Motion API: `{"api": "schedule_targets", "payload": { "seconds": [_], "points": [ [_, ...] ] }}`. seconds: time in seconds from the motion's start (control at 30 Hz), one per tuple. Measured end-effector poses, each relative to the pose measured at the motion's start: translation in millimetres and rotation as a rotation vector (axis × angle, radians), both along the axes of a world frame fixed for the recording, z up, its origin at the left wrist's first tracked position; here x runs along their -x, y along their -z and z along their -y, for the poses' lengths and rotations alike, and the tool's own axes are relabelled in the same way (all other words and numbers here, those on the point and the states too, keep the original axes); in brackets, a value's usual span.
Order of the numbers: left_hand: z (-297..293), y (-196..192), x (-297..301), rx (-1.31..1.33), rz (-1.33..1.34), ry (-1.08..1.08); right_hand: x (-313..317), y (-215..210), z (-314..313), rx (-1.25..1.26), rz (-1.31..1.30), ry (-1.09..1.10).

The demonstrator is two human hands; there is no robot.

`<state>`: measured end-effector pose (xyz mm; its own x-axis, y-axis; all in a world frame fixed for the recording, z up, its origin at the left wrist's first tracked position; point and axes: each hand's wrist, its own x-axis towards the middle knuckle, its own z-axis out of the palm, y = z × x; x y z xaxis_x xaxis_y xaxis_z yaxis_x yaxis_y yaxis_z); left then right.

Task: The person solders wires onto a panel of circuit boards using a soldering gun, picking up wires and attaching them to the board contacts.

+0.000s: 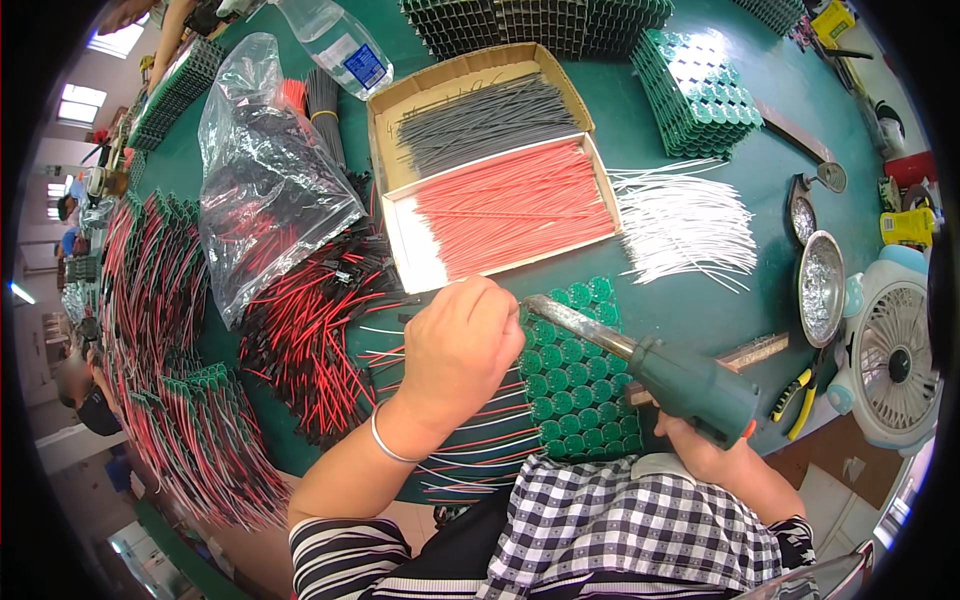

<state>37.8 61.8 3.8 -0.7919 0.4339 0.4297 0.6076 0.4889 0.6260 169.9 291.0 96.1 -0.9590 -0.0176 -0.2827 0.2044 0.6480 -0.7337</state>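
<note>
1. My left hand (462, 348) is curled into a loose fist, fingertips pinched down on something thin at the left edge of the green panel of round circuit boards (580, 375); I cannot tell exactly what sits between them.
2. My right hand (700, 450) is wrapped around the dark green soldering iron (690, 385), whose metal barrel reaches left across the panel toward my left hand.
3. The panel lies at the near edge of the green table (700, 310), over a fan of thin red, black and white wires (470, 440).
4. I judge the panel light, stiff and brittle, best held by its edges; the wires are limp and slippery, best pinched near the stripped end.
5. Behind, 1 cardboard tray (480, 160) holds grey and red cut wires.
</note>
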Motion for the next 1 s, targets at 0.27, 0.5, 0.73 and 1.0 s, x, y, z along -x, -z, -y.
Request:
{"api": "schedule_targets", "payload": {
  "seconds": [0.27,0.5,0.73,1.0],
  "points": [
    [-1.2,-0.4,2.0,0.01,0.001,0.006,-7.0,10.4,-14.9,0.048,-0.175,-0.098],
    [10.3,4.8,-1.1,0.009,-0.006,-0.015,-7.5,7.0,2.5,0.374,-0.163,0.166],
    [29.8,-42.1,1.0,0.098,-0.044,-0.051,-7.0,16.6,2.8,0.329,-0.391,0.364],
    [154.4,-33.6,-21.5,0.103,0.213,-0.502,-6.8,24.0,-10.3,0.335,-0.474,0.371]
  ]
}}
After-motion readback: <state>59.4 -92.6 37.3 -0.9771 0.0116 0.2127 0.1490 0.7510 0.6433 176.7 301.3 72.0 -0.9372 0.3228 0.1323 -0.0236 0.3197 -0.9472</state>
